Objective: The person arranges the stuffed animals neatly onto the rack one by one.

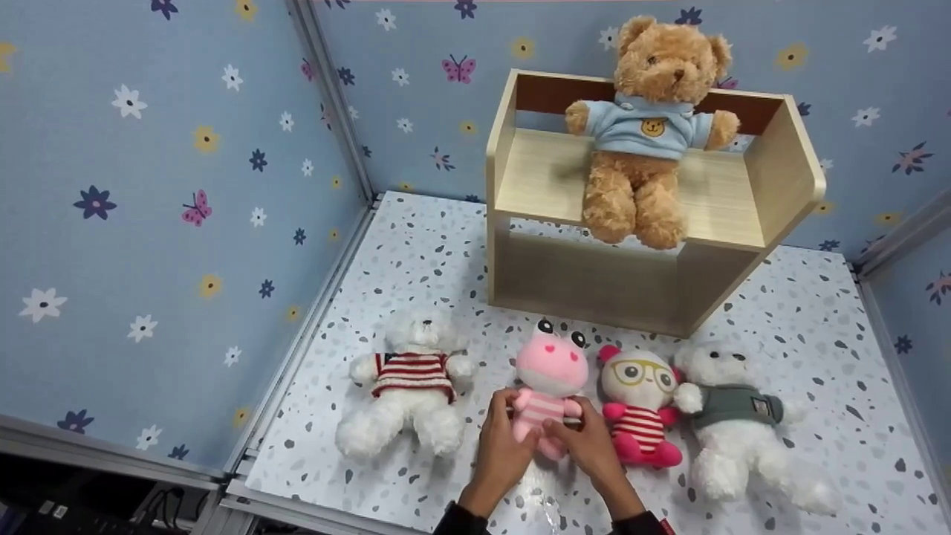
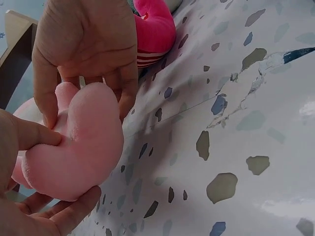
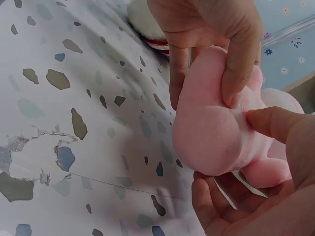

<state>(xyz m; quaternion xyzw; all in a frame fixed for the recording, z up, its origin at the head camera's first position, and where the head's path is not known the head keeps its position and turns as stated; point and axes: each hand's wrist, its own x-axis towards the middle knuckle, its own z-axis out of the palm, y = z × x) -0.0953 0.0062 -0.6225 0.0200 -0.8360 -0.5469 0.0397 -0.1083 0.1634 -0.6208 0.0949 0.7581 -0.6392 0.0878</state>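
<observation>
A pink plush frog (image 1: 551, 364) with big eyes and a striped body is held between both hands near the table's front. My left hand (image 1: 501, 449) grips it from the left, thumb on its lower belly and fingers behind. From the right, my right hand (image 1: 593, 446) holds it the same way. In the left wrist view, the toy's rounded pink legs (image 2: 93, 142) fill the space between the hands. The right wrist view shows the left hand's fingers and the right thumb pressing the plush body (image 3: 211, 128).
Left lies a white teddy bear (image 1: 412, 371) in a striped sweater. Right are a pink-and-white panda plush (image 1: 640, 405) with glasses and a white bear (image 1: 739, 416) in green. Behind, a brown teddy bear (image 1: 646, 141) sits on a wooden shelf (image 1: 513, 178). The speckled tabletop (image 1: 312, 446) has a worn patch.
</observation>
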